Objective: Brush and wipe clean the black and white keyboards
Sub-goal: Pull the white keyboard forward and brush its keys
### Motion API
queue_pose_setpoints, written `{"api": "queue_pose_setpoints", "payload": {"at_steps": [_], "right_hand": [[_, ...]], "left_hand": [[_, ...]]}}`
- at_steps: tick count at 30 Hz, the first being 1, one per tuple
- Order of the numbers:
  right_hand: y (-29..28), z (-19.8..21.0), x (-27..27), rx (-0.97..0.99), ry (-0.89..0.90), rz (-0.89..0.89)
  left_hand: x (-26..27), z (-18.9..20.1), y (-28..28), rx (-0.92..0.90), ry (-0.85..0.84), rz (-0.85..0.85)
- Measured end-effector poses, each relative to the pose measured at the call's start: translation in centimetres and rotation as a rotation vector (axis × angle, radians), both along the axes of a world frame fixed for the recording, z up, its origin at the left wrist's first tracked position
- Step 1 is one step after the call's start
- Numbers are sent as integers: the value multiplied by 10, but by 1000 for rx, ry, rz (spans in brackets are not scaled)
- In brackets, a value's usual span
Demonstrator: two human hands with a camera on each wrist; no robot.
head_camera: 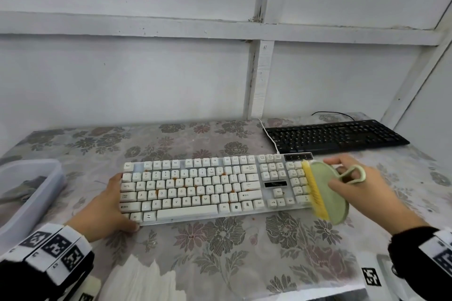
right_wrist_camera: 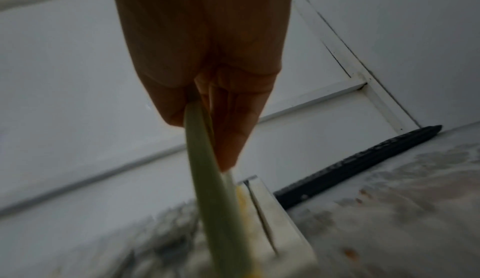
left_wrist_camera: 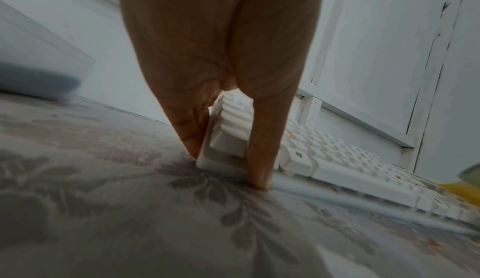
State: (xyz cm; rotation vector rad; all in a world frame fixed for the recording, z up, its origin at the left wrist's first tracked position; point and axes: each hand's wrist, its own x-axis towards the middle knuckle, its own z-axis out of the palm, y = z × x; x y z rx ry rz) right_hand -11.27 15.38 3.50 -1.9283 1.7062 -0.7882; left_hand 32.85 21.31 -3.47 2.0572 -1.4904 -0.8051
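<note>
Two hands at work, nearest the viewer. Left hand [head_camera: 105, 208] braces the white keyboard [head_camera: 195, 188] at its left end: fingers lie straight along the end edge, thumb at the front corner, nothing gripped. Right hand [head_camera: 354, 186] holds the brush [head_camera: 327, 193] by its pale green back, fingers curled about it; yellow bristles face left and meet the number-pad end of the white keyboard, brush tilted on edge. Orange-brown specks sit between keys across the letter block, so by my reading brushing is barely begun. Risk: the sweep could flick crumbs onto the floral tablecloth [head_camera: 232, 247], or drive them deeper under the keycaps if pressed hard; the left hand only presses, so a firm stroke toward it may slide the board. White cable [head_camera: 269, 134] runs back from the keyboard and could snag the brush. Translucent tub [head_camera: 31, 186] at left holds something dark grey, perhaps a cloth; cannot tell. Farthest, the black keyboard [head_camera: 335, 135] lies by the wall, untouched.
</note>
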Motion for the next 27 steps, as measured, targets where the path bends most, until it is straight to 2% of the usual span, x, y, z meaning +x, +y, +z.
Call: {"api": "queue_pose_setpoints", "payload": {"at_steps": [2,4,7,9,11,17,24,27], "right_hand": [[-2,8,-2,-6,8,6],[-7,21,1,-99,-14,-20],[-18,35,16,-191,-135,-47],[-24,34,29,-175,-139,-31],[-24,24,34,-135,-69,-17],[-1,-7,16,-4,-33,-1],[-18,25,20,-141,-124,-59],[-26,25,29,-112,-95,-49]], "left_hand": [[-1,0,1,-13,2,-5],[-1,1,1,-18,9,-12],[0,1,1,-22,18,-17],[-2,2,1,-25,17,-18],[-3,2,1,-26,20,-20],[0,1,0,-9,7,-16],[0,2,2,-16,-2,-15],[-1,3,2,-16,-3,-17]]}}
